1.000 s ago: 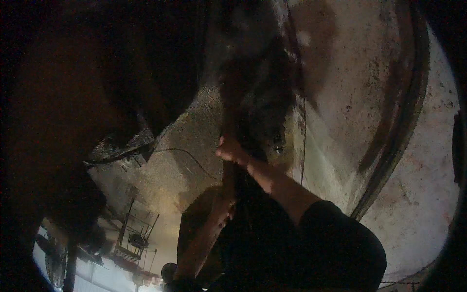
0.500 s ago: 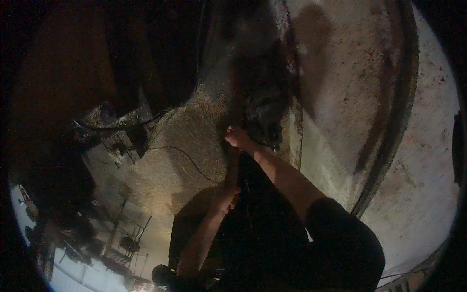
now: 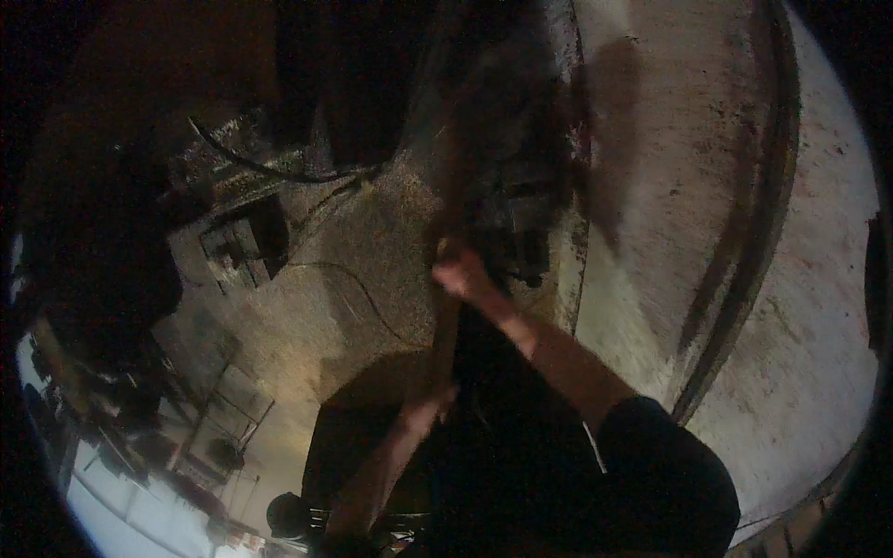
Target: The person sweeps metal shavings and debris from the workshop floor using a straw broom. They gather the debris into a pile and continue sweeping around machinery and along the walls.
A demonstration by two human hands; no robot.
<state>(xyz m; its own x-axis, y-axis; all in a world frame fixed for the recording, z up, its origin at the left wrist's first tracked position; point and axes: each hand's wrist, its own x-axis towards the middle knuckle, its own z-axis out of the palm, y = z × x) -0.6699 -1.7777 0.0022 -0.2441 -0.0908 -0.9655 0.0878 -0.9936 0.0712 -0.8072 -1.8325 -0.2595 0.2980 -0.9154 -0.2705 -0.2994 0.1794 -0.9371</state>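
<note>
Moved: since a second ago the view has swung; right hand (image 3: 460,274) sits higher along the wooden handle (image 3: 446,325).
Hands: both wrapped round the handle, left hand (image 3: 430,402) lower, nearer the body.
Progress: gritty floor (image 3: 372,279) beyond the hands looks unfinished; hard to judge.
Materials: smooth pale concrete slab (image 3: 670,186) right of hands; dark cable (image 3: 344,279) left.

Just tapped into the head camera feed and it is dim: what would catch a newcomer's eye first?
At centre, both hands grip a long wooden handle: the right hand high on it, the left hand lower down. The handle runs up into a blurred dark mass. To the right stretches a pale, stained concrete wall, the brightest area.
</note>
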